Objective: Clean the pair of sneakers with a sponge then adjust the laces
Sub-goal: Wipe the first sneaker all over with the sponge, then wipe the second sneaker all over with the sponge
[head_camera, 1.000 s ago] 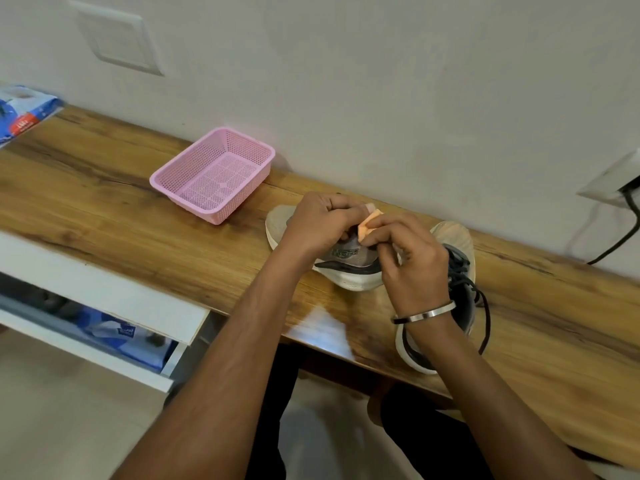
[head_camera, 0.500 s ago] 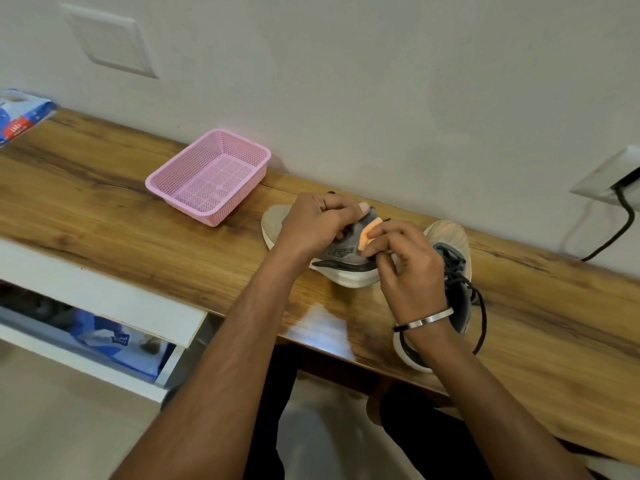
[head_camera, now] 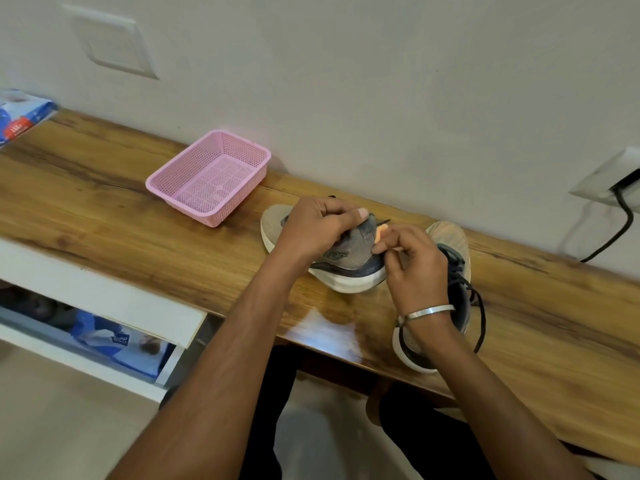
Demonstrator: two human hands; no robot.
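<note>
A grey sneaker [head_camera: 349,259] with a thick white sole lies on its side on the wooden desk [head_camera: 104,202]. My left hand [head_camera: 317,226] grips its upper from above. My right hand [head_camera: 414,265] pinches a small orange sponge [head_camera: 380,233] and holds it against the heel part of that shoe. The second sneaker [head_camera: 453,271] stands to the right with its toe toward the wall and its black laces [head_camera: 479,306] hanging loose; my right wrist hides part of it.
A pink mesh basket [head_camera: 211,178] stands on the desk left of the shoes. A blue packet [head_camera: 20,116] lies at the far left edge. A white drawer [head_camera: 104,306] is pulled out under the desk. A socket with a black cable [head_camera: 613,237] is on the right wall.
The sponge in my right hand has slid down and to the right along the grey sneaker's heel side. My left hand keeps its grip on the shoe.
</note>
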